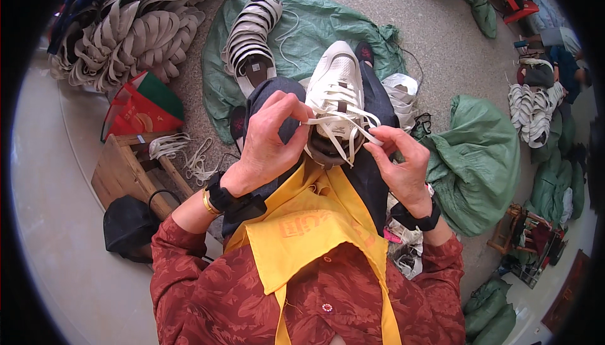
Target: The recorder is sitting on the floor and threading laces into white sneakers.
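A white sneaker upper (338, 70) rests between my knees, its toe pointing away from me and its dark-lined opening toward me. White shoelaces (343, 118) run through its eyelets. My left hand (274, 134) pinches one part of the lace beside the tongue, thumb and forefinger pressed together. On the other side, my right hand (403, 162) pinches another stretch of the lace between thumb and forefinger. The lace forms a loose loop between both hands, over the tongue. A yellow apron (309, 225) covers my lap just below the upper.
Beyond my left knee, a stack of nested shoe uppers (253, 36) lies on a green woven sheet (321, 20). A large pile of grey uppers (138, 36) is at the far left. Loose laces (170, 146) hang over a wooden stool (126, 171). A green sack (472, 162) sits at right.
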The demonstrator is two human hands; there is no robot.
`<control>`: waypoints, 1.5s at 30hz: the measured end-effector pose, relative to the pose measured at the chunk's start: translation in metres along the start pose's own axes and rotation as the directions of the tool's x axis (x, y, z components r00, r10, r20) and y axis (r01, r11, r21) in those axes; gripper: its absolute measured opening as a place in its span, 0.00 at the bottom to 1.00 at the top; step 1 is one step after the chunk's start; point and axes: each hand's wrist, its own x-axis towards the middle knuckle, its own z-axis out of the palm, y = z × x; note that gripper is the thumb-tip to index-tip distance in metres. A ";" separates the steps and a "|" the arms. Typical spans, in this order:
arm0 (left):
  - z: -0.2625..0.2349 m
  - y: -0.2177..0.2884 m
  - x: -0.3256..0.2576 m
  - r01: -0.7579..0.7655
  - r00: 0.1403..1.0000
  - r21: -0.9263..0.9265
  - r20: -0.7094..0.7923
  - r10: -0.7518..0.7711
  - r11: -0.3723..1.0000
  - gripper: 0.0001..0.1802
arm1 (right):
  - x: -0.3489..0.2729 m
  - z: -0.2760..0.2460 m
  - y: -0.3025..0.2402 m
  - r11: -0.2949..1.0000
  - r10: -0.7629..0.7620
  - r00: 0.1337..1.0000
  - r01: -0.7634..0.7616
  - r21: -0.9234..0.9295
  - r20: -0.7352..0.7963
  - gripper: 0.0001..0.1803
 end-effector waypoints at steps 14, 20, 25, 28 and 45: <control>-0.006 -0.002 0.005 0.022 0.997 0.070 0.067 -0.027 0.997 0.07 | 0.003 0.002 0.006 0.996 0.045 0.999 -0.047 0.079 0.026 0.12; 0.002 -0.006 0.010 0.169 0.986 -0.057 0.027 -0.167 0.984 0.10 | 0.006 0.002 0.000 0.996 0.037 0.999 -0.038 0.080 0.014 0.10; 0.001 -0.007 0.016 0.172 0.976 0.053 0.127 -0.177 0.984 0.12 | 0.004 0.000 0.007 0.993 0.061 0.998 -0.063 0.098 0.028 0.08; 0.003 -0.012 0.018 0.085 0.986 0.141 0.130 -0.103 0.986 0.10 | 0.005 0.000 0.005 0.993 0.088 0.995 -0.091 0.076 0.040 0.08; 0.011 -0.018 0.018 0.202 0.979 -0.025 0.046 -0.201 0.979 0.04 | 0.009 0.002 0.010 1.000 0.021 1.000 -0.021 0.022 -0.020 0.10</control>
